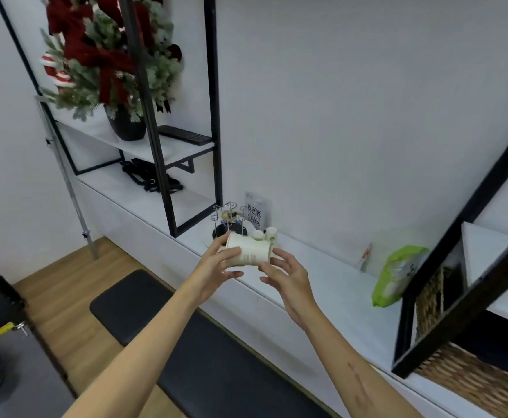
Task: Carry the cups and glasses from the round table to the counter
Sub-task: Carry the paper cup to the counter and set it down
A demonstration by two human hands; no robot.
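A white paper cup (248, 251) with green print lies on its side in the air above the white counter (322, 285). My left hand (219, 267) grips its rim end from the left. My right hand (289, 274) touches its base end with the fingertips, fingers spread. Just behind the cup, two small white cups or bottles (266, 234) with green marks stand on the counter. The round table is out of view.
A wire cup rack (230, 220) on a dark base and a QR-code sign (255, 213) stand behind the cup. A green packet (396, 274) leans at the right by a black-framed shelf (458, 267). A black bench (192, 342) runs below my arms. A decorated tree (107, 61) sits upper left.
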